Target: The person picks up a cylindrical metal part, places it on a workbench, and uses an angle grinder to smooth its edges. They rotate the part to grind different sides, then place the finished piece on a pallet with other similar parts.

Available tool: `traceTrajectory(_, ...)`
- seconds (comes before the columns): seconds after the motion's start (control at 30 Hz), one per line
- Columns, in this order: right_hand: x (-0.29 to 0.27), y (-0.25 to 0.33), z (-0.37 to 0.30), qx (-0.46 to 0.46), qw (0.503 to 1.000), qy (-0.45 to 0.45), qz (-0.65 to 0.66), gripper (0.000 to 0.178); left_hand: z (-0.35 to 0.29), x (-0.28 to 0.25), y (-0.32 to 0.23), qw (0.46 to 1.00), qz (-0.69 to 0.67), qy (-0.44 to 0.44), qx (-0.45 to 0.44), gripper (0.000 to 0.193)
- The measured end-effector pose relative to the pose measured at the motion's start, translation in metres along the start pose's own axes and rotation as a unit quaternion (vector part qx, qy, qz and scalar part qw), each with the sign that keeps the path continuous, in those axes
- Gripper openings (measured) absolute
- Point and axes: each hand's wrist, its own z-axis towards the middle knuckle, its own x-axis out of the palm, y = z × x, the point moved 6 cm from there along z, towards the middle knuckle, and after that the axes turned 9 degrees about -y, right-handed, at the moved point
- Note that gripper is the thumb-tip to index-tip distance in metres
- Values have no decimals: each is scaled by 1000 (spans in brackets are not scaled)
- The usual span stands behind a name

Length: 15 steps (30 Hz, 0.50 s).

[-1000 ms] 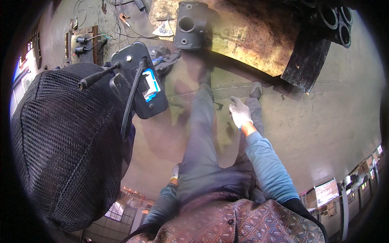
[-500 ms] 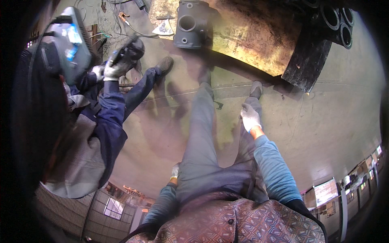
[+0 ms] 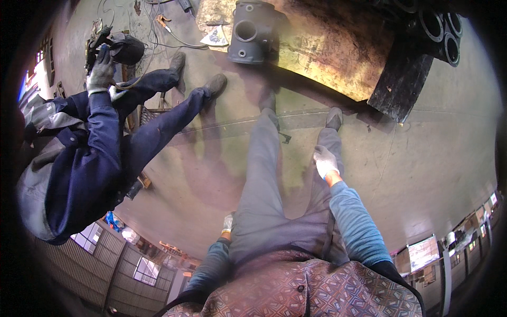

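My right hand [image 3: 326, 161], in a pale work glove, is in front of my right thigh. Its fingers are loosely curled in, with nothing visible in them. Beside my left hip hangs my left hand [image 3: 228, 222], also gloved; my trouser leg hides most of it, so its fingers do not show. Ahead of my feet, a dark metal cylinder [image 3: 250, 33] with a round side opening and smaller bolt holes stands at the edge of a scorched yellowish plate [image 3: 327, 47]. Neither hand touches it.
To my left a co-worker in dark blue clothing [image 3: 84, 153] holds up a dark object [image 3: 127, 49] with gloved hands. Cables and a clamp [image 3: 162, 21] lie on the floor. Dark flanged pipes [image 3: 432, 25] are stacked at far right, near a black plate [image 3: 400, 79].
The co-worker has leaned away to the left, and the grey mask-like thing has gone from view. The dark object in those gloved hands has moved left. My hands have barely moved.
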Motion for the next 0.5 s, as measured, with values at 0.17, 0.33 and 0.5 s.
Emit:
traceTrajectory(0.17,-8,0,-3,42,998,8,44,47,3,-4,-4,1000,16,7,5,45)
traceTrajectory(0.33,-15,13,1,-30,998,-40,-22,44,13,-10,-9,999,47,11,6,47)
traceTrajectory(0.5,-14,29,24,2,999,2,-40,45,64,-58,-42,991,9,-60,-122,50)
